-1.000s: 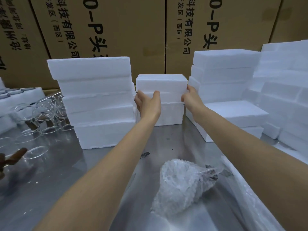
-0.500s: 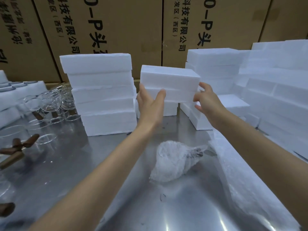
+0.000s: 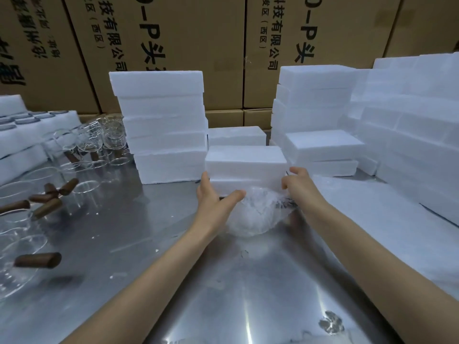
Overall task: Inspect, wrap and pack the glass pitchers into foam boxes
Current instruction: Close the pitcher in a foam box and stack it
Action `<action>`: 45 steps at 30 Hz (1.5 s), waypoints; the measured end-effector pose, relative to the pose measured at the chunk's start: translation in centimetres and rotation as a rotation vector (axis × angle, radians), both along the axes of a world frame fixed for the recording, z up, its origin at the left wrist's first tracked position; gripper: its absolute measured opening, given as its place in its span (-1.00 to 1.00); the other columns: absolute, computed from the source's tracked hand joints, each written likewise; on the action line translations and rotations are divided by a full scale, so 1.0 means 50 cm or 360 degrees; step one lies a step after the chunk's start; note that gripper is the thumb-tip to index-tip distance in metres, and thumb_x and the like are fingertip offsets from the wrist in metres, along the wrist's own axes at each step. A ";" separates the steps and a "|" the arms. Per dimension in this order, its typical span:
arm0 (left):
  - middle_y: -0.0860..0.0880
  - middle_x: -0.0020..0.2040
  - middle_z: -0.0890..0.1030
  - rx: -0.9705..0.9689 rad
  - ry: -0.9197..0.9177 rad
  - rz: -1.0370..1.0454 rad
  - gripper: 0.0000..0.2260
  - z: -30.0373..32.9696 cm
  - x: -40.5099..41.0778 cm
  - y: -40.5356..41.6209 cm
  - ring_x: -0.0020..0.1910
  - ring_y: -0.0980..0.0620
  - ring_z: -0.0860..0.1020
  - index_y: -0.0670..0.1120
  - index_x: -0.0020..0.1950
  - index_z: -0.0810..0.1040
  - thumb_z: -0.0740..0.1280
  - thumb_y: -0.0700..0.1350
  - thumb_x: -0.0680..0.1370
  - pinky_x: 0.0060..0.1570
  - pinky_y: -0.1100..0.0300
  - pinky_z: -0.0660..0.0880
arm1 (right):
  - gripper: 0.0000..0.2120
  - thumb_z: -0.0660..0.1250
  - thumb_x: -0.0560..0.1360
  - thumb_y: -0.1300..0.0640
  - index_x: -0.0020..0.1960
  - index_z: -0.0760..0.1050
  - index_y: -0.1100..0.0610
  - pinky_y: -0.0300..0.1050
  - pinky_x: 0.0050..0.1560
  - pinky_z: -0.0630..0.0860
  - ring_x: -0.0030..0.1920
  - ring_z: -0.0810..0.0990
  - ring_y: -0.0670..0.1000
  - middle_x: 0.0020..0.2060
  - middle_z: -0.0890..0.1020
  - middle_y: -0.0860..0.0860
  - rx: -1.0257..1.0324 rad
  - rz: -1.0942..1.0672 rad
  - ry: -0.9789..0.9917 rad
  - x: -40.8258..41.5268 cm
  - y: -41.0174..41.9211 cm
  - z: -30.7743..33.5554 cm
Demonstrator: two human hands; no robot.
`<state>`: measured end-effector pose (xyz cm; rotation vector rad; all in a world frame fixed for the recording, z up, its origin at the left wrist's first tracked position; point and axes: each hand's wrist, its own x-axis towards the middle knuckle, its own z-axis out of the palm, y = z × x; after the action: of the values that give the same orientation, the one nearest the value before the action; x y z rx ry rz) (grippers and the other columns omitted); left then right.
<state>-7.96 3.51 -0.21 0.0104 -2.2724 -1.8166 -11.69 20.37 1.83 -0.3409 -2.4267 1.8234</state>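
Note:
A white two-layer foam box (image 3: 246, 162) sits low over the steel table (image 3: 149, 244), held between my hands. My left hand (image 3: 214, 194) presses its left end with straight fingers, the thumb spread out in front. My right hand (image 3: 298, 186) holds the right end with curled fingers. Directly in front of the box lies a pitcher wrapped in bubble wrap (image 3: 253, 217), between my wrists. Bare glass pitchers with brown wooden handles (image 3: 47, 197) crowd the table's left side.
Stacks of foam boxes stand behind: a tall one at left (image 3: 161, 125), a single box (image 3: 236, 135) behind the held one, more at right (image 3: 320, 120) and far right (image 3: 417, 135). A foam sheet (image 3: 387, 219) lies at right. Cardboard cartons (image 3: 198, 45) form the back wall.
Both hands lifted the foam box off the middle stack, brought it toward me and lowered it to just behind the wrapped pitcher.

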 end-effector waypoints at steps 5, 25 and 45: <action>-0.04 0.45 0.12 -0.0161 -0.0084 0.0044 -0.22 -0.009 -0.004 -0.024 0.21 0.23 0.19 -0.06 0.54 0.05 0.43 0.01 0.47 0.22 0.30 0.17 | -0.60 0.12 0.51 0.21 0.35 0.29 0.09 -0.18 -0.26 0.28 -0.10 0.43 -0.02 0.15 0.44 0.01 0.0132 0.0050 0.0116 0.012 0.000 -0.011; -0.03 0.05 0.47 -0.0795 -0.0100 0.0317 -0.50 0.005 0.021 -0.061 -0.03 -0.11 0.47 0.02 0.21 0.19 0.14 0.35 0.49 -0.09 0.07 0.31 | -0.34 -0.08 0.43 -0.48 0.12 0.42 0.01 0.16 0.14 0.47 0.03 0.52 0.10 -0.02 0.55 0.00 0.0525 -0.0062 0.0212 0.043 0.029 0.006; 0.10 0.15 0.38 -0.0981 0.0846 0.0059 -0.37 0.025 0.060 -0.024 0.14 0.16 0.27 -0.02 0.31 0.37 0.18 0.36 0.39 0.22 0.22 0.21 | -0.81 0.12 0.56 -0.09 -0.12 0.41 -0.03 -0.13 -0.31 0.33 -0.33 0.51 -0.06 -0.23 0.50 -0.03 -0.0901 -0.0202 0.0222 0.010 0.033 -0.007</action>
<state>-4.94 2.33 1.03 -0.4677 -2.2828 -0.8829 -11.18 21.99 1.47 -0.3759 -1.7191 2.3513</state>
